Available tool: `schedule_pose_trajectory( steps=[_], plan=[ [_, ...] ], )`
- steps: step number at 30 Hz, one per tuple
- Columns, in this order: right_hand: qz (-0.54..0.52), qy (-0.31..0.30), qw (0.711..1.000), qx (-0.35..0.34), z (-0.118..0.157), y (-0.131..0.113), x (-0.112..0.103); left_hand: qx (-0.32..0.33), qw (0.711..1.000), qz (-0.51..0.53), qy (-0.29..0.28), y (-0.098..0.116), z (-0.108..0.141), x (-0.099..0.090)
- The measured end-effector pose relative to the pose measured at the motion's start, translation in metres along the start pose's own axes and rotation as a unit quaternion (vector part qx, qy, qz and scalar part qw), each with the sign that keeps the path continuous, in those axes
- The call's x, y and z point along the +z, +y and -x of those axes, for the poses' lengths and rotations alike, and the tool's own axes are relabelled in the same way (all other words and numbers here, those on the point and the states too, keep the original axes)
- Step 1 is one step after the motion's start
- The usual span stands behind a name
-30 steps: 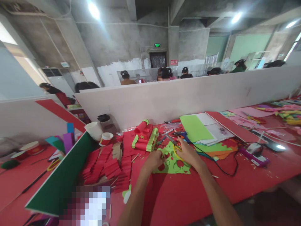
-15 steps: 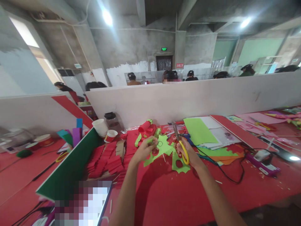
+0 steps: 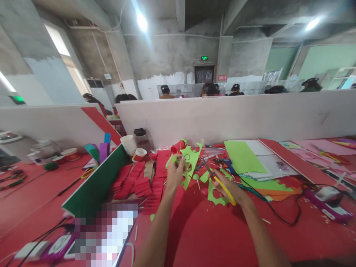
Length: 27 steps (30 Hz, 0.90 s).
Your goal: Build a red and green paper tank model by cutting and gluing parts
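My left hand [image 3: 177, 170] pinches a light green sheet [image 3: 192, 152] with holes, ragged edges and a small drawn outline. It is held up at a tilt above the red table. A pair of scissors [image 3: 226, 191] with yellow handles is in my right hand [image 3: 232, 188], the fingers around the handles. The blades point up and left, apart from the sheet. Below them lies a green scrap [image 3: 218, 202] with a round hole. A small round green piece [image 3: 196, 177] rests between my hands.
Folded red pieces [image 3: 133, 178] lie left beside a green board [image 3: 91, 180]. Cups and a lidded jar [image 3: 141, 139] stand behind. A blue-handled tool [image 3: 229, 163], green paper [image 3: 244, 157] and a cabled purple power strip [image 3: 326, 205] are right. A white partition [image 3: 222, 118] runs across the back.
My left hand has lifted and tilted the green sheet. The scissors have moved away from it, down and right. A small round green piece now shows on the table. The view has turned left.
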State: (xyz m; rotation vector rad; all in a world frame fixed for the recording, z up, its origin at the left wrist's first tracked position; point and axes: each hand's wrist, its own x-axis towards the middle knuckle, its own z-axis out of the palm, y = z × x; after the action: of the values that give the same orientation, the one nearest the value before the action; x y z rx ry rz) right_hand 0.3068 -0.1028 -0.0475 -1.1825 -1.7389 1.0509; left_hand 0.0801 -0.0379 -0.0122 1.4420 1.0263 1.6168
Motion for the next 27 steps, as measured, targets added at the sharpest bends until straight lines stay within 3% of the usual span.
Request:
schedule_pose_trajectory(
  steps=[5,11,17,20,23,27],
  plan=[
    [-0.022,-0.036,0.999,0.016,-0.002,0.0,0.008,0.01,0.999,-0.025,-0.026,-0.004,0.003,0.001],
    [-0.043,-0.065,0.996,0.038,0.004,-0.009,0.011,0.016,0.999,-0.03,-0.001,-0.007,0.003,0.0],
    [0.002,-0.04,0.999,-0.006,0.007,-0.016,0.01,-0.004,0.999,-0.033,0.003,-0.013,0.0,-0.004],
    [-0.001,-0.065,0.997,0.037,0.009,-0.016,0.007,-0.005,1.0,-0.028,0.009,-0.014,-0.002,-0.007],
    [-0.044,-0.091,0.993,0.067,0.009,-0.019,0.008,-0.011,0.999,-0.024,-0.023,-0.013,-0.002,-0.008],
    [-0.076,-0.081,0.992,0.052,0.003,-0.021,0.015,-0.034,0.996,-0.019,-0.082,-0.01,0.001,-0.004]
  ],
)
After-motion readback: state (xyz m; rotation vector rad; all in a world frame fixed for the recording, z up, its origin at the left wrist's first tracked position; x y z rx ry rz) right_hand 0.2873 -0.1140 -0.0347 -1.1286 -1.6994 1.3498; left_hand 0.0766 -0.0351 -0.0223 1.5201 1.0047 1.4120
